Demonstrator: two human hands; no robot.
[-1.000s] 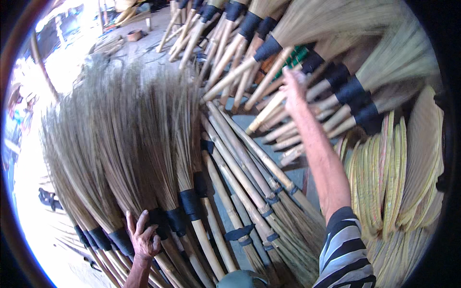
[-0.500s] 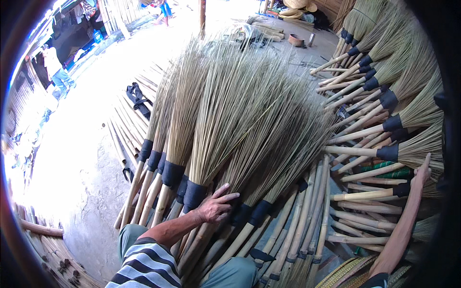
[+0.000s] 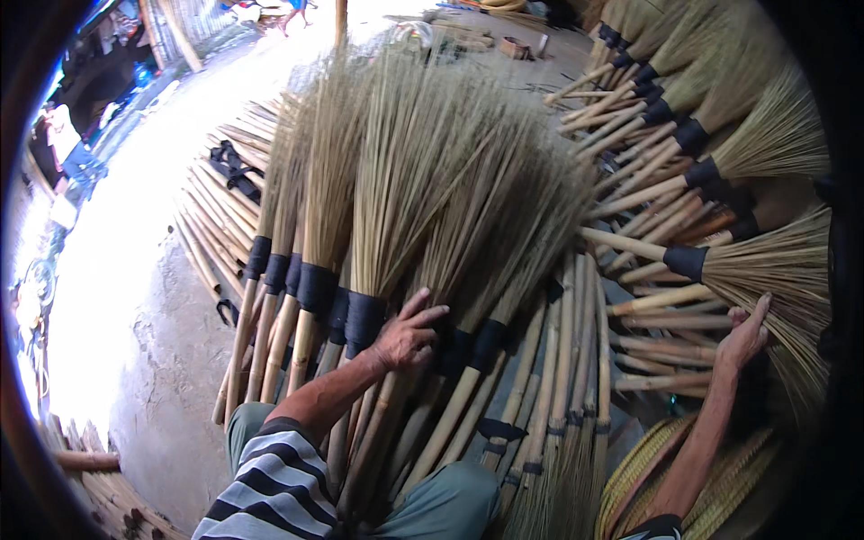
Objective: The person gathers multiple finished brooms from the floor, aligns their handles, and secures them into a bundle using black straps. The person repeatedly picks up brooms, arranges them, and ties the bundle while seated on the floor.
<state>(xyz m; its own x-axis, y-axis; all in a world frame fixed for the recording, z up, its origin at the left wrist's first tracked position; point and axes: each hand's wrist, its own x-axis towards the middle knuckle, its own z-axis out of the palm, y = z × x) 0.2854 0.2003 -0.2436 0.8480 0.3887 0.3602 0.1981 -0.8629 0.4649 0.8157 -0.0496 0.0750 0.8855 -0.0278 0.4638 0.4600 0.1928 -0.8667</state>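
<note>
Fanning out from the person's lap, a bundle of brooms (image 3: 396, 207) stands as the landmark here, bristles spreading away and bamboo handles gathered toward the knees. Left of the bundle, a row of bare bamboo poles (image 3: 211, 225) lies on the concrete floor (image 3: 171, 360), with a dark strap among them. On the bundle itself I count about six or seven black bindings (image 3: 315, 288) in view, one per broom, so these look finished. The left hand (image 3: 407, 335) rests on the bindings, fingers loosely spread and pressing flat, gripping nothing. Right of the bundle, more bound poles lie side by side, too packed to count. Further right, a stack of finished brooms (image 3: 720, 180), roughly eight, points its handles inward. The right hand (image 3: 743, 337) reaches up against that stack, fingers extended and released. Judging by the bare poles remaining, much work appears left.
</note>
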